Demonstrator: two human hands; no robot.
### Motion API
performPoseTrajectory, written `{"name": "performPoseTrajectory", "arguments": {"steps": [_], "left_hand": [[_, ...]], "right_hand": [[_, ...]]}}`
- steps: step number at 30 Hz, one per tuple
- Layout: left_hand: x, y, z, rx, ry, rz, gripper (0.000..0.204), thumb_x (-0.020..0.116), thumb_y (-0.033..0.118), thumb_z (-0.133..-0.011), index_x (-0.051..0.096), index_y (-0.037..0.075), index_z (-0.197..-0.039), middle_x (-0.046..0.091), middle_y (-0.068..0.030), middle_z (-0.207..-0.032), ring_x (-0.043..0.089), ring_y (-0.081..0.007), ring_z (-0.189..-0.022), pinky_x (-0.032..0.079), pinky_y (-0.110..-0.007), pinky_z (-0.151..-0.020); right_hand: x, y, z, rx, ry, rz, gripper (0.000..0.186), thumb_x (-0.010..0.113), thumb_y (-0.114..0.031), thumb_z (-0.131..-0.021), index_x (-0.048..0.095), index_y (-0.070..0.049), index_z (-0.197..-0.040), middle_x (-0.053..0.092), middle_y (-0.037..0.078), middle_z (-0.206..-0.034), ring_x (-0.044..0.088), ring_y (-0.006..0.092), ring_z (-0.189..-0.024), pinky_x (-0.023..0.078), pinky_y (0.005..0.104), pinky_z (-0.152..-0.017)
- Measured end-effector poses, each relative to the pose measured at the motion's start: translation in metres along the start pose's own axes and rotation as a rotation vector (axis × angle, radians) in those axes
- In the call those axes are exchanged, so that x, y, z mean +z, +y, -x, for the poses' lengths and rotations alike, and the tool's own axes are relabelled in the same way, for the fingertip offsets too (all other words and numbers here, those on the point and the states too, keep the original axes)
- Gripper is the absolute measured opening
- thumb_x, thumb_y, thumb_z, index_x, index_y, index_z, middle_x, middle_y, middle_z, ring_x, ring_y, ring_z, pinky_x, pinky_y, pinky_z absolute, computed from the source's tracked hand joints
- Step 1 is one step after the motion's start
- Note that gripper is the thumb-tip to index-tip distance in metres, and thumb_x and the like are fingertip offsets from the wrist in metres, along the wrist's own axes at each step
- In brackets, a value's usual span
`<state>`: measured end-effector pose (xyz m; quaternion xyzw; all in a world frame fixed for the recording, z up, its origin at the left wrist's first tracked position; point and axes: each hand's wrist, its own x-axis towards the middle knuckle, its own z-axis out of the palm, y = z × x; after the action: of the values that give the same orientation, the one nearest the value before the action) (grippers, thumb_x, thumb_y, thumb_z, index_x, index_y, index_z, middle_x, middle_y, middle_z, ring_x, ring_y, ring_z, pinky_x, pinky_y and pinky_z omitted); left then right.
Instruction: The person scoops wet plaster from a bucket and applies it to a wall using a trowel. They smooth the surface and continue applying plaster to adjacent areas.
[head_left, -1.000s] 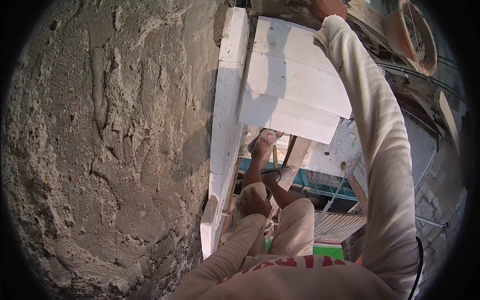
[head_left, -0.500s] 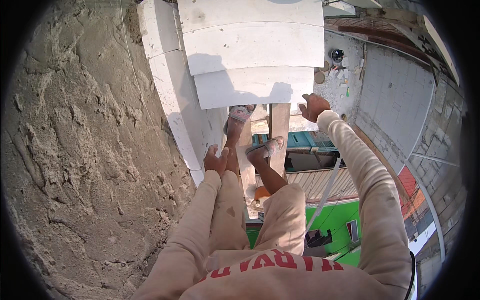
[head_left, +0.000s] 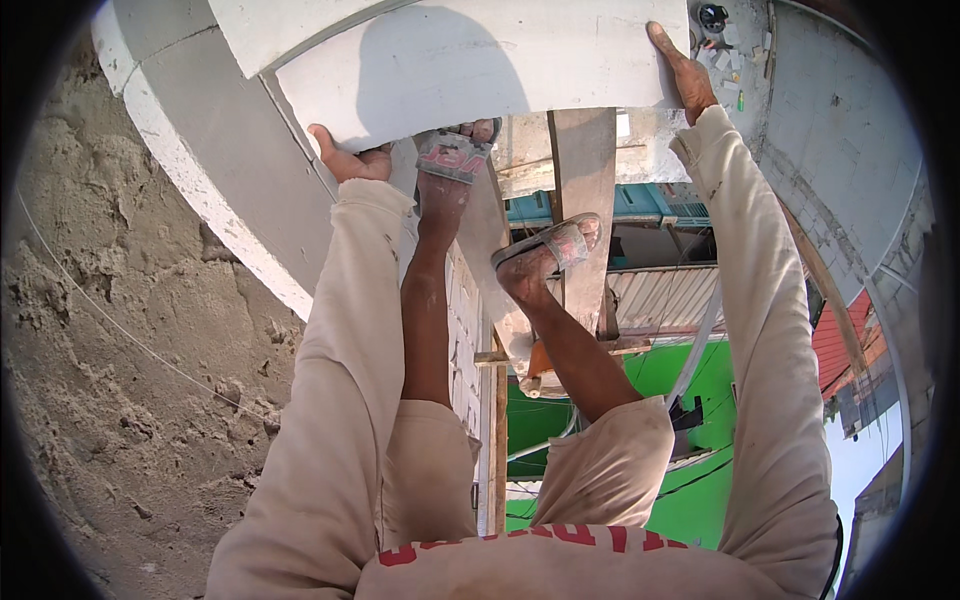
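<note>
A long white aerated concrete block (head_left: 570, 60) lies across the top of the view, nearest to me among several like it. My left hand (head_left: 352, 160) grips its left end, with the thumb up along the edge and the other fingers partly hidden. At the opposite end, my right hand (head_left: 685, 78) has its thumb on the upper face, while its fingers go out of sight under the block. A shadow falls over the block's middle.
Narrow wooden planks (head_left: 583, 160) bear my sandalled feet, high above a green surface (head_left: 690, 370). On the left, a pale block wall (head_left: 215, 130) edges rough grey mortar (head_left: 130, 330), with a thin string (head_left: 125, 345) across it. Another white block (head_left: 260, 30) sits beyond.
Both hands have moved forward from apart and empty onto the ends of the nearest block. My view has shifted closer to the blocks, and I lean farther over them.
</note>
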<state>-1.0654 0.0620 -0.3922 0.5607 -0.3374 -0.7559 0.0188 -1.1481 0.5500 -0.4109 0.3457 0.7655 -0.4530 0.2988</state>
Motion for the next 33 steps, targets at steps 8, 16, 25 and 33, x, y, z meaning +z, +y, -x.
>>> {"name": "performPoseTrajectory", "arguments": {"steps": [8, 16, 25, 33], "left_hand": [[0.047, 0.066, 0.066, -0.158, 0.448, -0.472, 0.075, 0.072, 0.067, -0.08, 0.057, 0.018, -0.135, 0.059, -0.0018, -0.133, 0.054, -0.0204, -0.107, 0.041, -0.038, -0.085], [0.166, 0.011, 0.129, -0.303, 0.147, -0.406, 0.068, 0.07, 0.046, -0.09, 0.052, 0.007, -0.143, 0.061, -0.0154, -0.137, 0.061, -0.0377, -0.123, 0.046, -0.063, -0.103], [0.101, 0.009, 0.188, -0.121, 0.241, -0.377, 0.066, 0.08, 0.029, -0.088, 0.053, -0.003, -0.14, 0.062, -0.0172, -0.135, 0.064, -0.0314, -0.12, 0.054, -0.046, -0.103], [0.177, 0.07, 0.317, -0.042, 0.12, -0.417, 0.061, 0.084, 0.028, -0.084, 0.063, -0.009, -0.128, 0.066, -0.0166, -0.125, 0.066, -0.0294, -0.112, 0.055, -0.043, -0.093]], "right_hand": [[-0.033, -0.069, 0.029, 0.143, -0.299, 0.267, 0.111, 0.056, -0.092, -0.078, 0.066, 0.003, -0.136, 0.074, 0.024, -0.114, 0.074, 0.0322, -0.097, 0.058, 0.0417, -0.087], [-0.046, -0.072, 0.042, 0.208, -0.338, 0.354, 0.104, 0.054, -0.087, -0.084, 0.066, 0.003, -0.136, 0.07, 0.027, -0.127, 0.067, 0.0375, -0.119, 0.05, 0.0419, -0.104], [-0.049, -0.001, 0.155, 0.326, -0.11, 0.289, 0.127, 0.058, -0.094, -0.073, 0.062, 0.02, -0.128, 0.066, 0.036, -0.129, 0.063, 0.0443, -0.127, 0.046, 0.0419, -0.112], [-0.114, -0.08, 0.259, 0.38, -0.023, 0.128, 0.12, 0.066, -0.086, -0.076, 0.062, 0.024, -0.123, 0.069, 0.035, -0.121, 0.069, 0.0412, -0.115, 0.051, 0.0431, -0.103]]}}
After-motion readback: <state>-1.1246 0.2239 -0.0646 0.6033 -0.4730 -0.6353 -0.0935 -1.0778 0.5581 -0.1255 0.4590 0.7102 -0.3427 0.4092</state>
